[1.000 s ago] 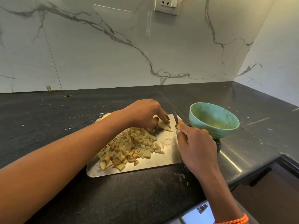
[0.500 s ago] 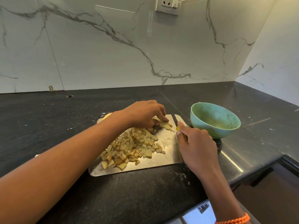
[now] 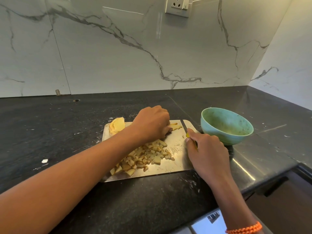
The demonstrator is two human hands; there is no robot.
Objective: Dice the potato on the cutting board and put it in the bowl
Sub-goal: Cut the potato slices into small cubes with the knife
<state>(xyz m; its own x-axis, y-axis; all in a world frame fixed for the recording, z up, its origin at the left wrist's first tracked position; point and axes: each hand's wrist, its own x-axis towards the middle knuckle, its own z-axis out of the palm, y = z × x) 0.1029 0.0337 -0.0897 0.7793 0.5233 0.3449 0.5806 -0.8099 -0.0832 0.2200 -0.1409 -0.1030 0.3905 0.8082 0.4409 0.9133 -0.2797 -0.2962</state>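
On the steel board (image 3: 175,166), mid-table, lies the potato in 3 lots: a heap of dice (image 3: 145,157) spread over the near-centre, w/ skin on some bits; a few cut strips (image 3: 175,126) at the far edge; and an uncut yellow chunk (image 3: 116,126) at the far-left corner, partly over the board's edge. One stray bit sits just beside the knife handle.

Left hand (image 3: 152,123) comes in across the board from the left, fingers curled down onto the strips, pinning them; thumb & fingertips mostly hidden under the knuckles, so exact hold can't be told beyond that. Right hand (image 3: 207,152) wraps the knife (image 3: 186,130) by its yellow handle, grip tight round it, index finger along the top. Blade points away from the person, lying just right of the strips, tip near the board's far edge; whether it touches the strips can't be told.

Bowl (image 3: 227,126), pale green, stands upright just right of the board's far-right corner, near the knife hand; inside looks smeared, no dice visible in it.

Table (image 3: 50,132) is dark stone, flecked w/ white specks; a small white scrap (image 3: 44,160) lies well left of the board. Orange bead band (image 3: 244,229) on the right wrist. Marble wall behind, w/ a socket (image 3: 177,6) up top.
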